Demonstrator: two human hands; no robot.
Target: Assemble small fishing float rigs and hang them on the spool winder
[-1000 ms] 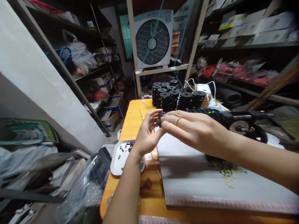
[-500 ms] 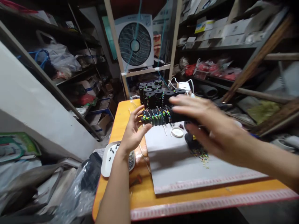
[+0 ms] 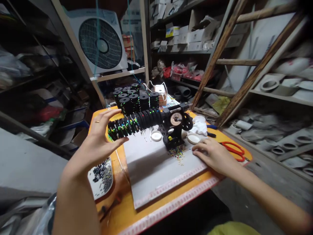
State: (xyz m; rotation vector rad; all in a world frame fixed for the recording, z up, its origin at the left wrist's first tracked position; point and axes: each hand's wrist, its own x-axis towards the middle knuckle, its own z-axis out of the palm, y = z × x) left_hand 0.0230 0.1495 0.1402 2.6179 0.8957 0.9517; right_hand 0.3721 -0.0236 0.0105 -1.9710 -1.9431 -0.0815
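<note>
A long row of black discs (image 3: 146, 118), dotted with small coloured pieces, extends leftward from a black stand with wheels (image 3: 174, 127). My left hand (image 3: 97, 133) is open around the row's left end, thumb below and fingers above, with a gap at the top. My right hand (image 3: 215, 156) rests low on the grey board (image 3: 156, 176), its thumb and finger brought together at the tips. Whatever is between them is too small to make out. Just left of those fingertips lies a scatter of tiny coloured beads (image 3: 179, 153), by the stand's foot.
Several black spools (image 3: 133, 98) stand at the back of the orange table (image 3: 129, 222). A white tray (image 3: 111, 182) of small dark parts sits at the left. Red-handled scissors (image 3: 236, 150), a white lid (image 3: 156, 135) and a small dish (image 3: 194, 138) lie nearby.
The view has swung to the right. My right hand has left the disc row and come down to the board near the beads. My left hand stays around the row's left end.
</note>
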